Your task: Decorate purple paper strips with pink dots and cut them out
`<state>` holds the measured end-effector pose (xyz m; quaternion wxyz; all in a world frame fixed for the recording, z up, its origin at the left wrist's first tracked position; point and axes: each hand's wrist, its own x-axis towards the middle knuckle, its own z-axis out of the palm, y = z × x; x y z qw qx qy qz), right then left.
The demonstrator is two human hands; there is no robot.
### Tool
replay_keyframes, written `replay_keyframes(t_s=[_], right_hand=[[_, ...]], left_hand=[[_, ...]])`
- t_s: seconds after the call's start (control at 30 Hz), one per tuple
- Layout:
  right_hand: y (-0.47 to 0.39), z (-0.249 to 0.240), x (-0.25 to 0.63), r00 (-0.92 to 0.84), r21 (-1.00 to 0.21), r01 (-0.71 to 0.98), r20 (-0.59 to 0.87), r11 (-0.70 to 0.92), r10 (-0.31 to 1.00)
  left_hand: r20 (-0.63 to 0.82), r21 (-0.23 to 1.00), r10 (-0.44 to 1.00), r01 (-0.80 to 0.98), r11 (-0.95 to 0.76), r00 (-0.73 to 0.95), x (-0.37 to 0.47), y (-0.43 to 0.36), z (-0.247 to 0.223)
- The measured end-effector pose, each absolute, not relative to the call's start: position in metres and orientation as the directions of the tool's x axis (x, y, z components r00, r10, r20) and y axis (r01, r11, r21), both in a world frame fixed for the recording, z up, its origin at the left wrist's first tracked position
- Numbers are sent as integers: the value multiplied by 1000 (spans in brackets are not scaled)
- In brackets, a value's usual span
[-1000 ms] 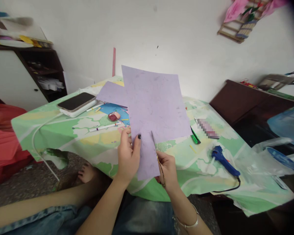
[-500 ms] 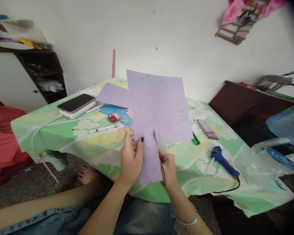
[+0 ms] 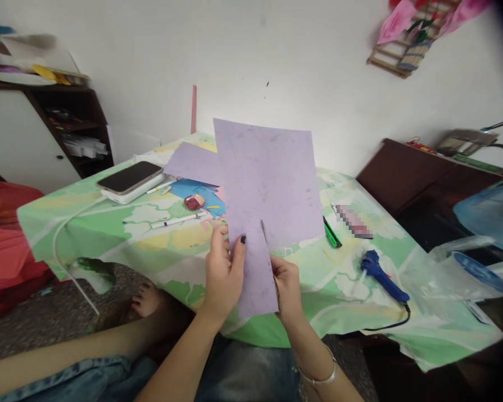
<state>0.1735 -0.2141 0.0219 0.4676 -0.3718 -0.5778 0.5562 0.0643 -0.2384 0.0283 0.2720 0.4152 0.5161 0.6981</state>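
A large purple sheet of paper (image 3: 272, 173) is held up over the table's front edge. My left hand (image 3: 225, 273) grips its lower left side, thumb on the near face and fingers behind. My right hand (image 3: 288, 285) is closed on a pair of scissors (image 3: 264, 229), whose handles are mostly hidden by the paper and my fingers. The blade tip shows at the upper end of a cut that runs up from the sheet's lower right, partly parting a strip on the left from the wider piece.
Behind lies another purple sheet (image 3: 195, 162). A phone (image 3: 129, 176) rests on a white block with a cable, near a dark red object (image 3: 194, 201) and a marker (image 3: 178, 221). To the right are a green cutter (image 3: 331, 233) and a blue glue gun (image 3: 383, 276).
The sheet has shifted slightly left, showing more of the green cutter. The scissors' blade looks narrower at the cut. Both hands keep their hold.
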Motion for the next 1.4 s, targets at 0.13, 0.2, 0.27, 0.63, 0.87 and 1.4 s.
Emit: replay_keyframes(t_s=[0.13,0.2,0.27,0.63,0.87,1.4], right_hand=[[-214,22,173,-295,-989,-92,141,119,945],[-214,23,172,-304,-987,-104,145,119,942],[-213,25,172,-301,-988,-104,140,113,943],[-210,33,173,-268,-985,-63,170,159,948],[-208,30,171,-255,-985,-84,167,151,952],[-210,34,170,-202,-997,-44,65,57,977]], left_hand=[[279,950,818,20,-312,-502,64,-239,28],[280,949,819,18,-314,-500,64,-239,28],[288,947,826,15,-322,-485,65,-240,28],[268,950,842,-20,-313,-468,67,-240,31],[269,949,852,-29,-315,-449,66,-242,31],[294,945,849,-2,-328,-438,64,-242,32]])
